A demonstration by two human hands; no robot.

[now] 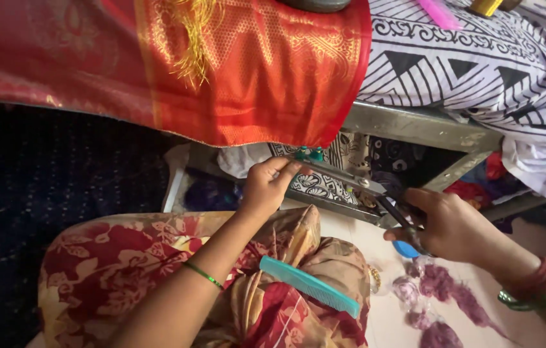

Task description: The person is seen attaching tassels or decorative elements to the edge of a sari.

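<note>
L hand (265, 187) pinches two small teal-green beads/tufts (310, 154) at the tip of the long steel scissors (344, 177), fingers closed on them just below the hanging edge of the red-orange silk cloth w/ gold border (247, 71). R hand (450, 225) grips the scissors' dark handles, fist closed; blades look nearly shut. Teal plastic comb (310, 285) lies across the floral-print lap (157, 258), unused. Purple thread clumps (437, 290) already on the pale floor (376, 309) by the R wrist: some trimming looks done, gold fringe (192, 38) on cloth not yet cut. Black-white patterned sheet (479, 58) covers the metal bench edge.
</note>
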